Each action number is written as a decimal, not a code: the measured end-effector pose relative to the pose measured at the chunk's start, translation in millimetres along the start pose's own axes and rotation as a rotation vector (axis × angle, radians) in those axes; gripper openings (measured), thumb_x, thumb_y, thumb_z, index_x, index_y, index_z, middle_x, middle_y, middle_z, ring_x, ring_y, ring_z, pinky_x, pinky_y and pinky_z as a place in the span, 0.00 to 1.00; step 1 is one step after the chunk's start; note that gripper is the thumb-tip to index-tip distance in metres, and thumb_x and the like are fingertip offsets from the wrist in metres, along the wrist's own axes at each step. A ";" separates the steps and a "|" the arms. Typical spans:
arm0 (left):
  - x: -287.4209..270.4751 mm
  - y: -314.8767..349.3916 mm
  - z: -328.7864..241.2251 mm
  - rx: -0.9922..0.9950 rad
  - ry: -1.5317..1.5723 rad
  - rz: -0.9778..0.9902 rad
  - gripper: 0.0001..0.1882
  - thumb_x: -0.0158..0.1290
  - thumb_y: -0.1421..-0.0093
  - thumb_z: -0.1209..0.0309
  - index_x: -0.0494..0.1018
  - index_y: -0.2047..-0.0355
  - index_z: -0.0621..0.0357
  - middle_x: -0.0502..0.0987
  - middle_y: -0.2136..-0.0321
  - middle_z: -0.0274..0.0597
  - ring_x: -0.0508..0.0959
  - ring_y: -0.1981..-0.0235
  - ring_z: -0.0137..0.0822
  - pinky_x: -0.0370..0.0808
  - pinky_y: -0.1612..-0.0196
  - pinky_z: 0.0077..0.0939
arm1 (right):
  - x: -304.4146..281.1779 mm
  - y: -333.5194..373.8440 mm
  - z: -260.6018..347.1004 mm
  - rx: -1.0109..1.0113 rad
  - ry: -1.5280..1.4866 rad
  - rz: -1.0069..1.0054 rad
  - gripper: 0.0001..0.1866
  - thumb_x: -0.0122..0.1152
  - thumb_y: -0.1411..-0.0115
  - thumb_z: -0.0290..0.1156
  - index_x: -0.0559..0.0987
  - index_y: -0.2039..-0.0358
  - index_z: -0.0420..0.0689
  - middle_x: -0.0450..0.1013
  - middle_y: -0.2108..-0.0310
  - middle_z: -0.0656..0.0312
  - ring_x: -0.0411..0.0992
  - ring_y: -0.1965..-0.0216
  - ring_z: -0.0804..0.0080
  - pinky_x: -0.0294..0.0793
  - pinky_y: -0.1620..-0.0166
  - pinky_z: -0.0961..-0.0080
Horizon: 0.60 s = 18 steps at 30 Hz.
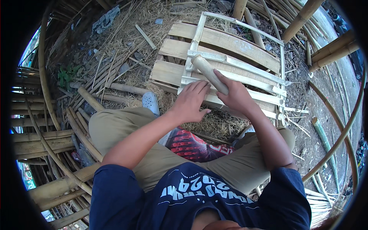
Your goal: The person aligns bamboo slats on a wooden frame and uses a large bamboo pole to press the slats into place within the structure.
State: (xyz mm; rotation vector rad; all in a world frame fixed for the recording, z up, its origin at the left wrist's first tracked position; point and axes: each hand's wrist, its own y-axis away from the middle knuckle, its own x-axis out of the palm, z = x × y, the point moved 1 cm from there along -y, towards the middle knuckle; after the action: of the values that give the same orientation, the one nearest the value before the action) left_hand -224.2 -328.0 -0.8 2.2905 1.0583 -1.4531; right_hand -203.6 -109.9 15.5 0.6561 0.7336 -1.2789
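Observation:
My right hand (pixel 234 94) is closed round the lower end of a thick, round wooden stick (pixel 209 73), its blunt end pointing up and left over the slats. My left hand (pixel 191 100) lies on the near left corner of a pale frame of split-bamboo strips (pixel 245 74), fingers stretched forward and thumb held apart. Its fingertips are close to the stick's side. The frame has several cross strips and rests on a stack of wooden planks (pixel 168 71) in front of me. What lies under my left palm is hidden.
Cut bamboo poles (pixel 92 99) lie on the straw-strewn ground at left. Upright bamboo posts (pixel 303 19) stand beyond the frame at right. A green bamboo length (pixel 324 138) lies on the right. Between my legs is a red and black patterned cloth (pixel 191 145).

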 end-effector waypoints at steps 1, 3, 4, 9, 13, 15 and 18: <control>18.4 1.2 -5.0 0.084 -0.105 0.002 0.35 0.64 0.43 0.62 0.67 0.40 0.70 0.69 0.41 0.59 0.68 0.36 0.59 0.63 0.31 0.50 | 1.1 -3.0 -2.0 -0.010 -0.020 0.004 0.44 0.65 0.43 0.32 0.63 0.25 0.58 0.81 0.62 0.40 0.80 0.60 0.40 0.79 0.53 0.49; 39.7 -8.8 -18.8 0.176 -0.213 -0.006 0.36 0.63 0.42 0.61 0.66 0.40 0.73 0.68 0.40 0.61 0.65 0.33 0.59 0.60 0.28 0.50 | -5.0 -7.2 -9.6 -0.026 0.037 0.011 0.44 0.65 0.43 0.33 0.63 0.25 0.57 0.81 0.61 0.39 0.80 0.61 0.41 0.79 0.53 0.50; 45.6 -14.9 -25.4 0.085 -0.177 0.023 0.35 0.60 0.41 0.61 0.65 0.40 0.74 0.67 0.39 0.64 0.63 0.31 0.59 0.57 0.26 0.52 | -9.2 -10.3 -10.6 -0.037 0.088 0.024 0.45 0.65 0.44 0.33 0.63 0.25 0.56 0.81 0.60 0.39 0.81 0.62 0.42 0.80 0.54 0.51; 81.9 -27.2 -25.0 -0.002 -0.115 -0.144 0.31 0.52 0.37 0.62 0.66 0.40 0.75 0.67 0.38 0.65 0.62 0.30 0.59 0.54 0.25 0.56 | -29.8 -25.2 -10.1 0.104 0.005 0.182 0.44 0.67 0.45 0.36 0.66 0.26 0.55 0.82 0.55 0.43 0.83 0.61 0.51 0.82 0.51 0.59; 98.8 -27.2 -14.3 -0.001 -0.249 -0.330 0.28 0.50 0.36 0.64 0.68 0.41 0.74 0.69 0.39 0.64 0.64 0.31 0.58 0.55 0.26 0.57 | -26.5 -27.4 -21.0 -0.001 0.065 0.101 0.43 0.67 0.44 0.37 0.67 0.27 0.54 0.81 0.49 0.44 0.82 0.52 0.50 0.80 0.46 0.59; 102.8 -27.1 -11.5 -0.011 -0.268 -0.352 0.28 0.51 0.37 0.64 0.69 0.42 0.73 0.69 0.40 0.63 0.65 0.31 0.57 0.56 0.26 0.57 | -29.7 -23.4 -13.7 -0.091 0.002 -0.019 0.42 0.69 0.44 0.38 0.68 0.28 0.54 0.80 0.46 0.45 0.79 0.46 0.48 0.77 0.42 0.59; 104.4 -33.9 -15.6 -0.065 -0.248 -0.323 0.29 0.52 0.39 0.64 0.69 0.41 0.70 0.69 0.38 0.58 0.65 0.31 0.53 0.56 0.27 0.59 | -42.0 -15.4 -0.3 0.088 0.015 0.039 0.42 0.69 0.44 0.38 0.68 0.28 0.54 0.79 0.45 0.44 0.79 0.46 0.46 0.77 0.42 0.58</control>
State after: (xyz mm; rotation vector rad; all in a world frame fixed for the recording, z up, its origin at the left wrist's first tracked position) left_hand -210.6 -248.4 -76.7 1.8965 1.4187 -1.7363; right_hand -224.3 -87.2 48.0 0.7489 0.6758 -1.2772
